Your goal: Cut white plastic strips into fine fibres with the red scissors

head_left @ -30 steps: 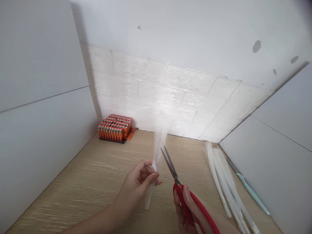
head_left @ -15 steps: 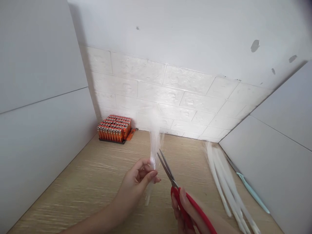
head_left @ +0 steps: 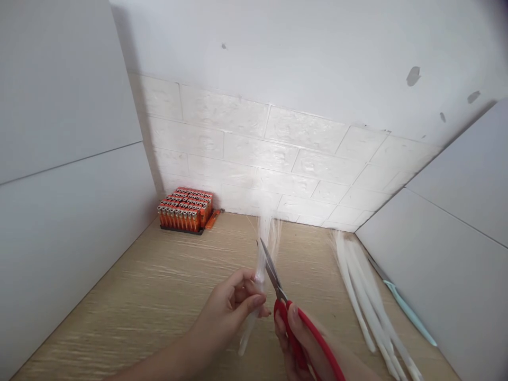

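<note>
Left hand pinching fibres; right hand closed round scissors, parted blades towards eleven o'clock — any slip could nick left hand.

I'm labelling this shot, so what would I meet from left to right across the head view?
Block of orange cylinders, left hand, red-handled scissors, white strand bundles on the tabletop, pale-blue-handled tool.
</note>
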`<move>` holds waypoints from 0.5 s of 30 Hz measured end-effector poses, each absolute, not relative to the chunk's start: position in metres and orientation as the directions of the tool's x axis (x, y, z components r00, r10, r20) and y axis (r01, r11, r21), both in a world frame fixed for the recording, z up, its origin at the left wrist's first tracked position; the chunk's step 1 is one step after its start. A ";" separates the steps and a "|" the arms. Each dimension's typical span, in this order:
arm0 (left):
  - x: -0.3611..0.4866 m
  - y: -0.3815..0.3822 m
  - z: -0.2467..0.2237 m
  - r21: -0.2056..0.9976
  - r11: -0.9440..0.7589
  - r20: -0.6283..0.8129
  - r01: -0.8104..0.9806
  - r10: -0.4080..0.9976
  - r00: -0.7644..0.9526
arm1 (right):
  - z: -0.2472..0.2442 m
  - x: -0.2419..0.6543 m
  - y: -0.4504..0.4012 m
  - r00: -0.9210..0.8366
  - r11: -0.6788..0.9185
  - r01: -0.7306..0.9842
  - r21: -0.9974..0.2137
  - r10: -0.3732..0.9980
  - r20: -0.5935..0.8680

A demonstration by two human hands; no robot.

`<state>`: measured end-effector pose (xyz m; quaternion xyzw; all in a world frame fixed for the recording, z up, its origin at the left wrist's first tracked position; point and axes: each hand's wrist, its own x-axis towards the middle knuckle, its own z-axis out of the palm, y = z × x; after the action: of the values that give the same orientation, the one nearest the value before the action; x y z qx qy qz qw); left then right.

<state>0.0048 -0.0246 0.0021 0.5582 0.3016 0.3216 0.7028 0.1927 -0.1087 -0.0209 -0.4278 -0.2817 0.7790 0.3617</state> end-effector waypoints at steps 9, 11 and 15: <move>0.004 -0.026 0.002 0.967 0.207 -0.074 -0.151 0.789 0.610 | -0.028 0.188 -0.109 -0.366 -0.575 -0.286 -0.767 0.805 -0.467; 0.003 -0.026 0.001 0.964 0.208 -0.070 -0.166 0.800 0.597 | -0.024 0.192 -0.107 -0.344 -0.550 -0.237 -0.801 0.819 -0.460; 0.003 -0.024 0.001 0.966 0.190 -0.063 -0.178 0.834 0.548 | -0.007 0.205 -0.102 -0.261 -0.483 -0.146 -0.863 0.861 -0.437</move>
<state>0.0027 -0.0238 0.0012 0.5260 0.3120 0.3586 0.7053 0.2053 -0.1016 -0.0075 -0.4926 -0.3629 0.7063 0.3561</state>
